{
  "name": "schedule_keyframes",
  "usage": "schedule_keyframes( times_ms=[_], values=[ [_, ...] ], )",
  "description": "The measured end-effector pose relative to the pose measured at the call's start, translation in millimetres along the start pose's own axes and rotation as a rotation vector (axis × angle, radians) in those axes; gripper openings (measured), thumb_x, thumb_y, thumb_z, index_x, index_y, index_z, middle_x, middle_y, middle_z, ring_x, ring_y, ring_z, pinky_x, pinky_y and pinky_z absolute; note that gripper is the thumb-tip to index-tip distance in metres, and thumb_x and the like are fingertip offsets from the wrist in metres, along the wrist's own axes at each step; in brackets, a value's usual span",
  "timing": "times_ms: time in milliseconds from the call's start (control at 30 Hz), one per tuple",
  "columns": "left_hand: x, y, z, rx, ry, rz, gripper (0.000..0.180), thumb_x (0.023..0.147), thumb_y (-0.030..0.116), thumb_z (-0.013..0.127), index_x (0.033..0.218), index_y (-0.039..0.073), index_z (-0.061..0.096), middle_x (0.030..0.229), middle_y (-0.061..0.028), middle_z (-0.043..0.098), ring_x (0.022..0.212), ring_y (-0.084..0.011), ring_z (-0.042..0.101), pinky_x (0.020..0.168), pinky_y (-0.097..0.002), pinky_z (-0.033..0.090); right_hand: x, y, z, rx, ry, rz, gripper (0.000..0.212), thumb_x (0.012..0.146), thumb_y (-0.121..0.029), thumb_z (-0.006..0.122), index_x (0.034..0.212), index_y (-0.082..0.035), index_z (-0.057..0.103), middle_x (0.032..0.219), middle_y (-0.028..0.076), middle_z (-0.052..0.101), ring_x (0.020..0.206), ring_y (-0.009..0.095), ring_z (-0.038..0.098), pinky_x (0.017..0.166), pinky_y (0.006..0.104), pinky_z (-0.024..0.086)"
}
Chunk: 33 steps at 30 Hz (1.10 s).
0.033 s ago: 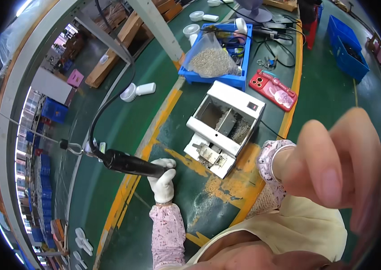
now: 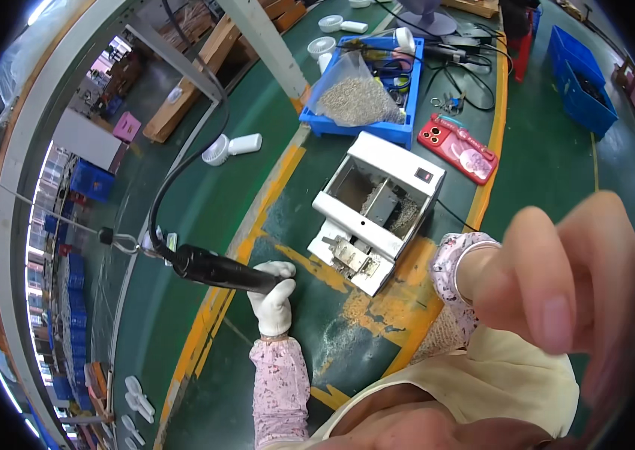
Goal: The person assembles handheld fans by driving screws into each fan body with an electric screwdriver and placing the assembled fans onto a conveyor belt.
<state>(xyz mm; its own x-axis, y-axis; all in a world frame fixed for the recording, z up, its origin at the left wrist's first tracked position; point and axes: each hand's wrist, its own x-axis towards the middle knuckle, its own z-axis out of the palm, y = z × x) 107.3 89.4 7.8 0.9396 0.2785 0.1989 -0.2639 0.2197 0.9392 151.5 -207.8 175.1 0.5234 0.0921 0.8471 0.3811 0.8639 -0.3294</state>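
Observation:
My left hand (image 2: 273, 309), in a white glove, is wrapped round the end of a black electric screwdriver (image 2: 220, 271). The tool lies almost level, its cable and a hanging hook at the far end; its tip is hidden in my fingers. My bare right hand (image 2: 557, 277) is raised close to the camera at the right, fingers curled. Whatever it may hold is out of sight. Between the hands, on the green table, stands a white screw feeder (image 2: 375, 210) with small screws in its open hopper.
Behind the feeder sits a blue crate (image 2: 355, 131) with a clear bag of small screws (image 2: 358, 101). A red phone (image 2: 458, 150) lies to its right, near keys (image 2: 448, 103) and cables. White handheld fans (image 2: 231, 148) are scattered about. A metal post (image 2: 261, 45) rises beyond the crate.
My right hand is slightly lower, its fingers still curled. The table scene has shifted very slightly in the picture; my left hand keeps its hold on the screwdriver.

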Motion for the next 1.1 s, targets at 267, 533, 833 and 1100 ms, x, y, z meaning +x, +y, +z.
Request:
schedule_keyframes(
  times_ms=[267, 533, 833, 1100],
  values=[
    [-5, -8, -13, 0.024, 0.024, -0.013, 0.021, 0.065, -0.004, 0.065, 0.085, 0.001, 0.06, 0.089, -0.0097, 0.062, 0.089, -0.0223, 0.058, 0.085, -0.034, 0.043, 2, 29, 9, 0.011, -0.032, 0.213, 0.019, 0.093, -0.005, 0.047, 0.075, -0.009, 0.054, 0.081, 0.001, 0.05, 0.086, 0.011, 0.045, 0.075, 0.0227, 0.032],
    [-8, -7, -15, 0.045, 0.031, -0.065, 0.025, 0.063, -0.007, 0.067, 0.083, 0.003, 0.057, 0.083, -0.0072, 0.06, 0.086, -0.023, 0.058, 0.084, -0.0359, 0.044, -9, 17, 17, 0.045, 0.04, 0.611, 0.021, 0.09, 0.003, 0.05, 0.071, -0.005, 0.049, 0.075, 0.004, 0.047, 0.071, 0.009, 0.051, 0.063, 0.0157, 0.034],
    [-7, 2, -13, 0.015, 0.032, -0.094, 0.024, 0.063, -0.009, 0.065, 0.081, 0.006, 0.057, 0.082, -0.0034, 0.059, 0.085, -0.0189, 0.057, 0.084, -0.0345, 0.044, -80, -54, -108, 0.069, 0.111, 0.748, 0.023, 0.088, 0.005, 0.054, 0.069, -0.006, 0.049, 0.074, 0.003, 0.047, 0.068, 0.009, 0.053, 0.06, 0.016, 0.037],
    [-11, -2, -16, 0.021, 0.075, -0.153, 0.024, 0.063, -0.006, 0.069, 0.081, 0.006, 0.058, 0.082, -0.0025, 0.06, 0.087, -0.0187, 0.057, 0.087, -0.0356, 0.044, -45, 29, -55, 0.225, 0.075, 0.715, 0.023, 0.086, 0.005, 0.056, 0.068, -0.007, 0.05, 0.073, 0.002, 0.048, 0.069, 0.009, 0.053, 0.061, 0.0166, 0.038]
  ],
)
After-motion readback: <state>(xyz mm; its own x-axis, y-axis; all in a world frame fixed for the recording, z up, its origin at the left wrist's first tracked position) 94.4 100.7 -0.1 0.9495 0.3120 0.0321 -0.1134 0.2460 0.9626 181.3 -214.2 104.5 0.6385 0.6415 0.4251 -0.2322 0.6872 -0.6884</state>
